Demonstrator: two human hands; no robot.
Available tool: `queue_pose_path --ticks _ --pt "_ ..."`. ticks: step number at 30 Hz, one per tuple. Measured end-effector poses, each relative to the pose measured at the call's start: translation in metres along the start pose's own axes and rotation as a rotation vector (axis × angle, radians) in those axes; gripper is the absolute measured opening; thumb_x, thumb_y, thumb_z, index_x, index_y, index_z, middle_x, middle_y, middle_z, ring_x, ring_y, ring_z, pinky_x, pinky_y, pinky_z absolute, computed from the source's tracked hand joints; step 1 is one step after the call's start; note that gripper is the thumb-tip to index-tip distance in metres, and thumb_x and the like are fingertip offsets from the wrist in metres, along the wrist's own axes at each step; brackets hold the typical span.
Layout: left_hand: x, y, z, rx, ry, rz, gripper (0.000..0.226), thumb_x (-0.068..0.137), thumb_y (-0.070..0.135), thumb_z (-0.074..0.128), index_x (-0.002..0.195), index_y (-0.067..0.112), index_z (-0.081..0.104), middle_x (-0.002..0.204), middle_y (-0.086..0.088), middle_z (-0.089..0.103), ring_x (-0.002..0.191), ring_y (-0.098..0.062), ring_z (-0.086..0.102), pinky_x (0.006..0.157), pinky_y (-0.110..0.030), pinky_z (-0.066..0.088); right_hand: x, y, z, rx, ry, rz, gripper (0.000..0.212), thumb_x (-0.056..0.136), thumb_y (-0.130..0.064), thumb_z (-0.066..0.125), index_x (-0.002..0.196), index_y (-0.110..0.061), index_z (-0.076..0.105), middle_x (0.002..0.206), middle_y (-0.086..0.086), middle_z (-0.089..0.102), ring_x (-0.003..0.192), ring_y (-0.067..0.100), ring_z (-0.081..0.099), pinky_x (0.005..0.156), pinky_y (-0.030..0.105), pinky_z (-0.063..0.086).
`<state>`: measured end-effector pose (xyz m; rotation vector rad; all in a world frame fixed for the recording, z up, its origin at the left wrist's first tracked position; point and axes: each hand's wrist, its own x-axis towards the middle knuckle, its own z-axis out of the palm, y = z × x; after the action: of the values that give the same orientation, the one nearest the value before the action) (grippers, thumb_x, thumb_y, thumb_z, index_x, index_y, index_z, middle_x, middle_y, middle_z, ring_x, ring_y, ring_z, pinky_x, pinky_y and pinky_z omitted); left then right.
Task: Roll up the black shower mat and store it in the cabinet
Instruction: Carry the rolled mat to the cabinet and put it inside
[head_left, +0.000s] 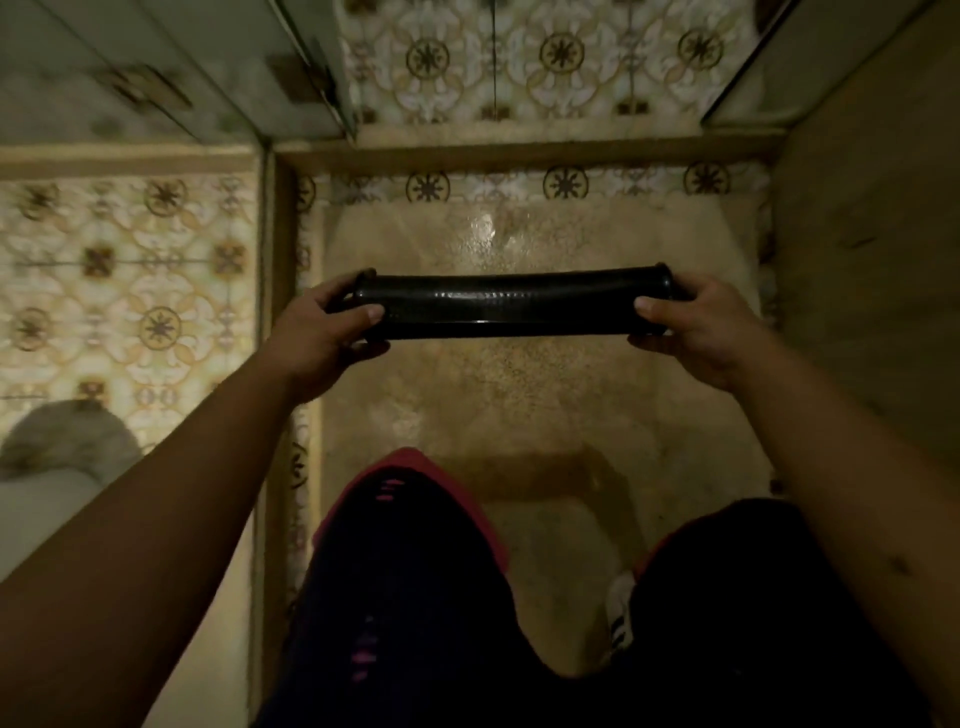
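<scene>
I have the black shower mat (511, 307) already rolled into a tight tube, and I hold it level, crosswise in front of me, above the shower floor (519, 395). I judge the rolling part done and the storing part not yet begun. No cabinet is clearly in view, though the pale panels at the upper left may be one; I cannot tell.

I keep one hand at each end because a springy rolled mat wants to unwind; pinching both ends keeps the coil tight and the tube straight, with only a slight bow along its middle. Holding it off the floor also keeps it clear of my knees (410, 519), which sit below it in the view.

My left hand (322, 332) is closed round the left end: the thumb lies across the near face of the roll, and the fingers wrap over the far side and end. My right hand (696, 327) mirrors it on the right end, thumb on the near face, fingers curled behind. Both grips are narrow, closed firmly on the mat, touching nothing else.

Patterned wall tiles (135, 291) stand to the left.
</scene>
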<state>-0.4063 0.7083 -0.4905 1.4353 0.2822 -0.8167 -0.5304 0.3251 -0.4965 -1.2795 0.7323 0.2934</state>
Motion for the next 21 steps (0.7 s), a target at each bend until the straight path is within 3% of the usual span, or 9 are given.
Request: queue_pose_path --ticks 6,11,16,21 --pt "-0.121 0.127 0.015 -0.014 0.022 0.02 0.05 0.085 0.007 0.064 0.134 0.016 0.053 0.122 -0.007 0.059 0.099 -0.021 0.064 0.071 -0.03 0.055 -0.104 -0.126 0.031 -0.051 -0.047 -0.035 0.026 0.071 -0.013 0.075 0.094 -0.026 0.073 0.099 -0.004 0.07 0.095 0.02 0.067 0.067 0.032 0.055" --pt "-0.201 0.223 0.028 -0.055 0.076 0.073 0.039 0.092 0.019 0.058 0.131 0.02 0.055 0.123 -0.007 0.056 0.103 -0.024 0.058 0.075 -0.032 0.051 -0.174 -0.222 0.064 -0.048 0.033 -0.099 0.046 0.073 -0.009 0.077 0.11 -0.029 0.057 0.105 0.004 0.063 0.092 0.022 0.068 0.067 0.033 0.057" --pt "-0.258 0.313 0.034 -0.079 0.049 0.104 0.033 0.093 0.018 0.057 0.126 0.019 0.059 0.113 -0.005 0.063 0.1 -0.026 0.06 0.074 -0.029 0.051 -0.235 -0.31 0.085 -0.055 0.057 -0.158 0.041 0.075 -0.003 0.073 0.112 -0.017 0.061 0.112 0.006 0.062 0.095 0.024 0.067 0.066 0.033 0.057" --pt "-0.299 0.366 0.037 -0.059 0.03 0.159 0.036 0.091 0.012 0.059 0.126 0.014 0.058 0.111 -0.006 0.063 0.097 -0.024 0.061 0.073 -0.029 0.048 -0.28 -0.356 0.102 0.019 -0.034 -0.219 0.04 0.068 -0.008 0.072 0.107 -0.014 0.066 0.116 0.011 0.062 0.104 0.03 0.063 0.073 0.036 0.058"
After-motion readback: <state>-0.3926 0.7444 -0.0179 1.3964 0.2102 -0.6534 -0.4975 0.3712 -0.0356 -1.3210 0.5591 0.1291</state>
